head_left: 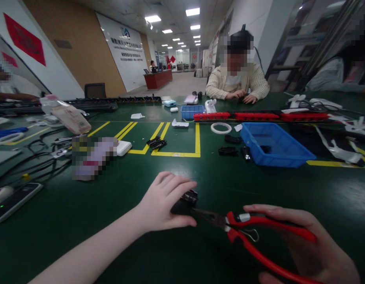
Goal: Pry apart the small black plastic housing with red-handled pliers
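My left hand (167, 203) is curled around a small black part (190, 196), its fingers over the top and the thumb below. Much of that part is hidden under the palm. My right hand (315, 244) holds needle-nose pliers (229, 224) with red handles spread apart. The pliers' slim grey jaws point left, their tip at the lower edge of the black part. Whether the tip grips it, I cannot tell. A bent wire spring shows between the handles.
A blue bin (277, 156) stands to the right, with black parts (228, 151) beside it. More black parts (156, 143) lie by yellow tape lines. A tape roll (221, 128), red strips (256, 116) and a bottle (70, 115) are farther back. A co-worker (238, 81) sits opposite.
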A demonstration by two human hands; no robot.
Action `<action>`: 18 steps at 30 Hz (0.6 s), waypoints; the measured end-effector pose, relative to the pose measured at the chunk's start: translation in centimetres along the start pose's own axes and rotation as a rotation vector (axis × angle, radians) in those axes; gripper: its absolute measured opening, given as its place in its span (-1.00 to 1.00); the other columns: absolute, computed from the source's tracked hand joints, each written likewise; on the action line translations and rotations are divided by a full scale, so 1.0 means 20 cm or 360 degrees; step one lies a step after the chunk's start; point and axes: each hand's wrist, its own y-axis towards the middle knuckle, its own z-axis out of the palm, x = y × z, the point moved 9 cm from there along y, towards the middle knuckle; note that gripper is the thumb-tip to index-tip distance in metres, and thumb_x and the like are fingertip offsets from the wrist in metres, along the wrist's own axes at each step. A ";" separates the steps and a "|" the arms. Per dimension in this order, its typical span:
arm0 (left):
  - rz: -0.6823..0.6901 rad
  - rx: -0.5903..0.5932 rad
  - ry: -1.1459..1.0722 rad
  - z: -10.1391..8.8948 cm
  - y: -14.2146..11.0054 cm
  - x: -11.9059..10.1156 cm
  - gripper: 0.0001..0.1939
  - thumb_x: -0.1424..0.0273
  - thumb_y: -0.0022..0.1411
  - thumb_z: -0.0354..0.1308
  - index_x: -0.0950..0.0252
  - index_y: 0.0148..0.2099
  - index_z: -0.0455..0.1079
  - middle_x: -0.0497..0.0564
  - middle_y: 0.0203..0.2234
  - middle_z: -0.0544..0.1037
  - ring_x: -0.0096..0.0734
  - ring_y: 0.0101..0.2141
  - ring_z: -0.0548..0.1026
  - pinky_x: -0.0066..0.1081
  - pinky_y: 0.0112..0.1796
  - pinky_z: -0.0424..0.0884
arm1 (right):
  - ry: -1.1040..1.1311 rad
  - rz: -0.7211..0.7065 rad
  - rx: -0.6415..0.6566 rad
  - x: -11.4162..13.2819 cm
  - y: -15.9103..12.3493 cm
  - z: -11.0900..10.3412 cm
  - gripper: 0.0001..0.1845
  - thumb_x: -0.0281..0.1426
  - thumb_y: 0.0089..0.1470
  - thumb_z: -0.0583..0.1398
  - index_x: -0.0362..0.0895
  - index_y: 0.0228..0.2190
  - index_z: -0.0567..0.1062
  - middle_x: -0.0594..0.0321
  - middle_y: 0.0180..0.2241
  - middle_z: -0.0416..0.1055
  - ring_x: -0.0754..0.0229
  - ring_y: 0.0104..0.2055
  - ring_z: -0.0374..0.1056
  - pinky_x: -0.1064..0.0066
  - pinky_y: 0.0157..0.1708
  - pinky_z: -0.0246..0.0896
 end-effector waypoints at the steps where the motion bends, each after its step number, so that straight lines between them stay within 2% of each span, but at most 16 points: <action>1: -0.0043 0.0105 0.0012 0.01 0.00 0.05 -0.33 -0.08 0.23 0.03 0.30 0.19 0.17 0.12 0.00 0.42 -0.22 -0.02 0.38 -0.27 -0.01 0.16 | 0.0003 0.0014 0.0002 -0.01 0.00 -0.01 -0.24 -0.34 -0.22 0.39 0.16 0.03 0.28 0.13 -0.01 0.43 -0.04 -0.05 0.44 0.30 -0.13 0.46; 4: -0.0153 0.0440 0.0015 0.08 -0.02 0.16 -0.23 -0.05 0.19 0.11 0.29 0.27 0.03 0.18 0.14 0.28 -0.12 0.07 0.31 -0.21 0.00 0.24 | 0.0051 0.0110 -0.0042 -0.03 0.02 -0.05 -0.31 -0.33 -0.17 0.36 0.14 0.03 0.28 0.09 0.02 0.41 -0.05 -0.05 0.44 0.27 -0.12 0.43; 6: -0.0240 0.0564 0.0011 0.12 -0.02 0.20 -0.21 -0.02 0.18 0.14 0.28 0.29 0.01 0.17 0.14 0.28 -0.10 0.07 0.30 -0.16 0.02 0.26 | 0.0105 0.0118 -0.0091 -0.03 0.04 -0.08 -0.33 -0.30 -0.16 0.35 0.14 0.01 0.29 0.08 0.00 0.42 -0.06 -0.06 0.45 0.25 -0.14 0.43; 8: -0.0320 0.0611 -0.0014 0.15 -0.01 0.20 -0.38 0.08 0.24 0.14 0.25 0.22 0.12 0.12 0.08 0.34 -0.15 0.02 0.34 -0.18 -0.01 0.30 | 0.0148 0.0091 -0.0142 -0.01 0.05 -0.09 -0.31 -0.29 -0.19 0.36 0.15 0.01 0.29 0.08 -0.02 0.44 -0.07 -0.07 0.45 0.25 -0.15 0.43; 11: -0.0415 0.0595 -0.0114 0.19 0.01 0.15 -0.69 0.26 0.27 0.15 0.25 0.02 0.29 0.05 -0.05 0.41 -0.23 -0.07 0.38 -0.25 -0.08 0.35 | 0.0212 0.0125 -0.0200 0.01 0.08 -0.10 -0.33 -0.29 -0.18 0.36 0.15 0.00 0.31 0.10 -0.03 0.45 -0.04 -0.07 0.45 0.27 -0.15 0.42; 14: -0.0541 0.0565 -0.0366 0.22 0.03 0.08 -0.71 0.28 0.24 0.20 0.26 -0.05 0.29 0.01 -0.15 0.45 -0.29 -0.15 0.42 -0.31 -0.15 0.37 | 0.0302 0.0243 -0.0232 -0.02 0.08 -0.11 -0.37 -0.27 -0.17 0.36 0.16 -0.02 0.33 0.13 -0.03 0.45 -0.01 -0.06 0.45 0.31 -0.13 0.41; 18: -0.0637 0.0662 -0.0608 0.28 0.06 0.01 -0.69 0.22 0.21 0.22 0.26 -0.09 0.29 -0.05 -0.25 0.50 -0.35 -0.27 0.46 -0.36 -0.24 0.34 | 0.0476 0.0403 -0.0230 -0.15 0.06 -0.15 -0.43 -0.20 -0.15 0.34 0.13 -0.04 0.37 0.10 -0.05 0.47 -0.02 -0.09 0.47 0.29 -0.17 0.43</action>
